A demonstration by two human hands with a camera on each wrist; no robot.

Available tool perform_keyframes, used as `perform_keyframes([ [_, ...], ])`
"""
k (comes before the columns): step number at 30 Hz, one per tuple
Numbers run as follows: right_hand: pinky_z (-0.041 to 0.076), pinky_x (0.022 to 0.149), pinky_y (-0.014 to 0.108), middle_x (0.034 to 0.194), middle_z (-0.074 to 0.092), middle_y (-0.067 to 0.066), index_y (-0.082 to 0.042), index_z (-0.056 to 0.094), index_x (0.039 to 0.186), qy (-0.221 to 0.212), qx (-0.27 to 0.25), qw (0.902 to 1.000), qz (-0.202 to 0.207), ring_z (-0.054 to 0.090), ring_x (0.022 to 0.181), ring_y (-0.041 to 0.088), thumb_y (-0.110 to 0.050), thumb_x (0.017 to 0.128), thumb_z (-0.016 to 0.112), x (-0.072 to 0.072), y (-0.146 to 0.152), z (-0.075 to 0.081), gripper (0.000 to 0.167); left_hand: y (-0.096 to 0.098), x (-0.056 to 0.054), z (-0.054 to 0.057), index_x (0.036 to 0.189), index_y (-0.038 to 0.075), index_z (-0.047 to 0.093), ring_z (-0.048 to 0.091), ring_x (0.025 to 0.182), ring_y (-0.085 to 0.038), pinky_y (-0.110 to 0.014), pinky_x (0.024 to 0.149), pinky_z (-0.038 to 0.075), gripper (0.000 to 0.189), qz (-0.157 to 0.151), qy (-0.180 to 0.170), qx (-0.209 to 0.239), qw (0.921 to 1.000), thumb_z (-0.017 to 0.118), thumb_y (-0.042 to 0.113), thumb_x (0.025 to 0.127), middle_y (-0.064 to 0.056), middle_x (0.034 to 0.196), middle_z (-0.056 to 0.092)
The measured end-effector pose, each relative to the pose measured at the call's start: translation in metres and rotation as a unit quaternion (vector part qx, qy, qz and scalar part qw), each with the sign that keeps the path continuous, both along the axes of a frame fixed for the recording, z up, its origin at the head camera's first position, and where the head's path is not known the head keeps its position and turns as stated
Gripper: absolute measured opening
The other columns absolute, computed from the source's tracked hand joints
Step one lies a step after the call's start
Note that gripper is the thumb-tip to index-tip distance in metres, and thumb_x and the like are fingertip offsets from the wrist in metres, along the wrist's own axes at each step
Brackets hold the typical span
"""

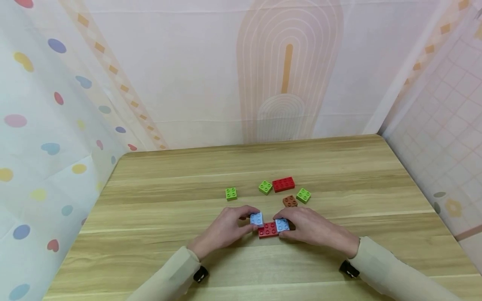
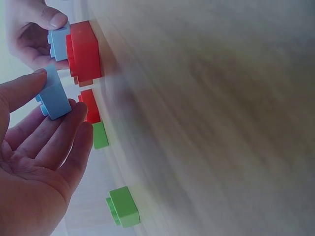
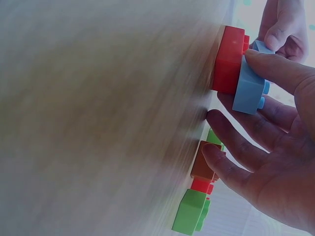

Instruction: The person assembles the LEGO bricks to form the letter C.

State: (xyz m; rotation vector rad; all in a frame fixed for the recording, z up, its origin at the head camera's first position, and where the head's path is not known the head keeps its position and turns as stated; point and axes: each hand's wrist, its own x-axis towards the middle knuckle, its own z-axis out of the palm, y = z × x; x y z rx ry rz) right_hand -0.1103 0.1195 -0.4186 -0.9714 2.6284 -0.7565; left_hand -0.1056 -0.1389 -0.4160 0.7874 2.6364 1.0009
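Note:
A red building brick (image 1: pixel 268 230) lies on the table between the two hands. My left hand (image 1: pixel 227 229) pinches a light blue brick (image 2: pixel 55 94) between thumb and fingers, just above and beside the red brick's left end. On the right end of the red brick sits another light blue brick (image 3: pixel 249 88), overhanging its edge. The right hand (image 1: pixel 310 225) pinches that brick by its sides. Whether it is fully pressed down, I cannot tell. Just beyond the right hand lies a brown brick (image 1: pixel 290 201).
Farther back on the wooden table (image 1: pixel 169 234) lie a second red brick (image 1: pixel 283 184) and three green bricks, one left (image 1: pixel 231 193), one middle (image 1: pixel 265 187) and one right (image 1: pixel 303 195). Patterned cloth (image 1: pixel 188 75) hangs behind the table and at both sides.

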Motion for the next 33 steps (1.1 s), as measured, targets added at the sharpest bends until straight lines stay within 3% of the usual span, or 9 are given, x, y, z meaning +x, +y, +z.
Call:
perform_keyframes([
  [18, 0.05, 0.077, 0.026, 0.115, 0.066, -0.003, -0.013, 0.065, 0.121, -0.001, 0.001, 1.0, -0.001, 0.058, 0.094, 0.005, -0.031, 0.086, 0.075, 0.0, 0.0, 0.001, 0.04, 0.002, 0.008, -0.002, 0.129, 0.015, 0.061, 0.061, 0.107, -0.01, -0.027, 0.09, 0.051, 0.042, -0.02, 0.005, -0.024, 0.9995, 0.072, 0.024, 0.089, -0.002, 0.124, 0.064],
  [33, 0.051, 0.077, 0.026, 0.112, 0.066, -0.004, -0.014, 0.065, 0.119, 0.0, -0.009, 0.9999, 0.008, 0.058, 0.093, 0.004, -0.029, 0.087, 0.075, 0.0, 0.001, 0.0, 0.037, 0.006, 0.011, 0.0, 0.119, 0.012, 0.068, 0.062, 0.106, -0.009, -0.027, 0.089, 0.051, 0.034, -0.023, 0.026, -0.04, 0.9986, 0.073, 0.024, 0.088, 0.0, 0.117, 0.068],
])
